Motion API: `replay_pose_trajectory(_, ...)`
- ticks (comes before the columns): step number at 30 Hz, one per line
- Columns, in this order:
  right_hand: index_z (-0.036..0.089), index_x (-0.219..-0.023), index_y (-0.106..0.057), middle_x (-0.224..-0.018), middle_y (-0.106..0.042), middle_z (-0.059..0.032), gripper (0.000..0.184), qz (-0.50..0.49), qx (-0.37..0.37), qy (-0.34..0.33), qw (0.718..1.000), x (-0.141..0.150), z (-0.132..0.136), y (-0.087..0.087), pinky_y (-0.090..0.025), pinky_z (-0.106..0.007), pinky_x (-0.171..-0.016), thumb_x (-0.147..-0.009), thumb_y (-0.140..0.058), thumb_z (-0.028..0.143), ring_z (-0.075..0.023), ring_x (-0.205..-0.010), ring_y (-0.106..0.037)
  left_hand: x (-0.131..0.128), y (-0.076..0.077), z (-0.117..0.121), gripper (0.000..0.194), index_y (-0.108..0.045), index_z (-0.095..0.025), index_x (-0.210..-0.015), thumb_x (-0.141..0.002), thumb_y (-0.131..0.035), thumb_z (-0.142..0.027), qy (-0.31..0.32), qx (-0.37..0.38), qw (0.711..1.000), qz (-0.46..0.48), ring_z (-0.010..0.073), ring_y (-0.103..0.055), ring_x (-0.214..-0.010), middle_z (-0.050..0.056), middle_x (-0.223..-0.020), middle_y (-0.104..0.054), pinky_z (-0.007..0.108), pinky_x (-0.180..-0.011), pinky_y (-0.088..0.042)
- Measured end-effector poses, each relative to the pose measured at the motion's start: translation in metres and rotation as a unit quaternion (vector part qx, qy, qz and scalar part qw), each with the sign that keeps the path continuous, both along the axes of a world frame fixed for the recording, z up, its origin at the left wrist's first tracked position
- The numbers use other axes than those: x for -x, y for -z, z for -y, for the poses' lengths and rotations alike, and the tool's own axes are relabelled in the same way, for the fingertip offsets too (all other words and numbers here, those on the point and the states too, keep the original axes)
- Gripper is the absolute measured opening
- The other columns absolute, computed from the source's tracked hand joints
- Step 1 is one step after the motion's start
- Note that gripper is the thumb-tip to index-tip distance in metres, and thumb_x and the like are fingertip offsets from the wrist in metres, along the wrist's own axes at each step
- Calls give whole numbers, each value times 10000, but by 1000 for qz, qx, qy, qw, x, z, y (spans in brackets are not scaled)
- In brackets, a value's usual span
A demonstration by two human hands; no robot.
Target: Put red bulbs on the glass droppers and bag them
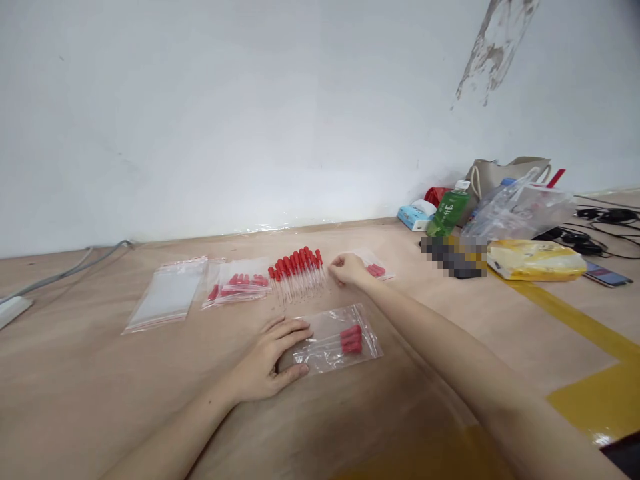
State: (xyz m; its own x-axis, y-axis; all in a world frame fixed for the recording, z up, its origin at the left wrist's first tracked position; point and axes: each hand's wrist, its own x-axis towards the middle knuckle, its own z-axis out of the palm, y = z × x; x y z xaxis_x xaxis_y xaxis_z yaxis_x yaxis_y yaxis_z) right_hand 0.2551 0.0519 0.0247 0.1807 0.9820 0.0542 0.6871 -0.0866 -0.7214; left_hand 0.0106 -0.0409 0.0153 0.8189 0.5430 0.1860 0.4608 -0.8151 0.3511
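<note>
My left hand (273,357) rests with fingers stretched out at the left end of a clear zip bag (323,357), its fingertips on the plastic. Inside that bag lie several droppers with red rubber bulbs (351,340). Just right of a row of loose red-bulbed droppers (295,267) with clear tubes, my right hand (347,268) has thumb and fingertips pinched together; anything between them is too small to make out. Behind this hand is another clear bag with red bulbs (376,270). Filled bags (243,283) overlap left of the loose row.
A stack of flat zip bags (173,290) lies at the left, near a grey cable (75,272). At the right stand a green bottle (450,210), a blue tissue box (415,217), a yellow tissue pack (535,260) and a phone (607,273). A white wall rises behind.
</note>
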Motion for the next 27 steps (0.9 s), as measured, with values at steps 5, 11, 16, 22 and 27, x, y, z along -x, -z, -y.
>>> replay_pose_trajectory(5,142,-665,-613,-668,-638,-97,180,48,-8,29,998,23,-30,6,-430,-259,-650,-712,-512,284,-192,-720,-605,0,-1,0,475,-417,-255,-1258,-813,-483,-408,0,4,1000,-9,231,-386,-1198,64,-1287,-446,459,-1044,-229)
replay_pose_trajectory(11,129,-706,-609,-829,-644,-136,94,63,-3,25,998,29,-39,1,-421,-267,-727,-615,-591,145,-244,-888,-583,0,-1,1,471,-421,-252,-1254,-812,-488,-400,-5,8,1000,-15,221,-384,-1200,56,-1287,-446,451,-1054,-207)
replay_pose_trajectory(16,129,-689,-576,-578,-601,-68,44,2,32,10,999,19,-41,1,-453,-249,-583,-645,-572,133,-199,-654,-614,0,-1,1,472,-422,-251,-1253,-807,-499,-384,-4,7,1000,-13,220,-390,-1195,57,-1281,-451,447,-1052,-210)
replay_pose_trajectory(22,164,-1119,-394,-585,-567,35,383,-138,14,-3,990,-19,3,-1,-477,-211,-494,-743,-455,127,-106,-508,-584,0,-1,0,470,-410,-256,-1263,-820,-478,-401,-5,4,1000,-12,218,-384,-1202,57,-1290,-444,453,-1050,-215)
replay_pose_trajectory(27,235,-1176,-280,-605,-486,93,638,-384,-68,18,921,-54,74,4,-522,-264,-511,-624,-584,139,-102,-473,-560,0,-2,0,464,-416,-253,-1259,-824,-472,-405,-6,4,1000,-14,214,-385,-1201,61,-1291,-442,449,-1048,-225)
